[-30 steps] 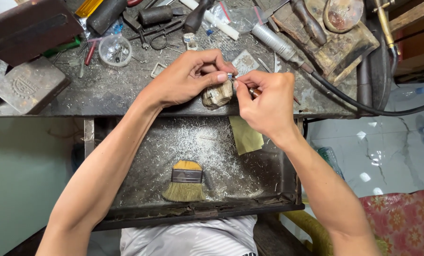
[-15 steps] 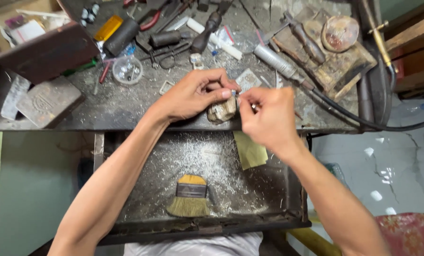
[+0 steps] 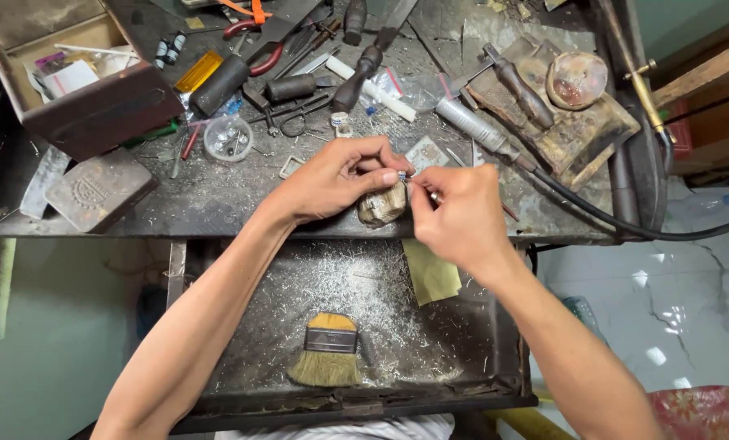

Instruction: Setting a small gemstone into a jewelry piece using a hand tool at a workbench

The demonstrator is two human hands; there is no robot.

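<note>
Both forearms are bare, extended forward and converging. Left hand (image 3: 336,183) and right hand (image 3: 455,216) meet fingertip to fingertip, thumbs and forefingers pinched. Remaining fingers are curled.

A single head-worn camera looks steeply down from above the person's own torso, facing forward across the workbench (image 3: 218,204). Both forearms enter from the bottom edge and converge near frame centre, where the left hand (image 3: 336,183) and right hand (image 3: 458,216) meet. The view is close: the hands occupy the middle. Beyond the hands lies the cluttered bench top; nearer the viewer than the hands, the open drawer (image 3: 462,358) fills the lower frame. Floor tiles (image 3: 666,310) show right of the right hand. No second view exists, so no overlap applies.
</note>
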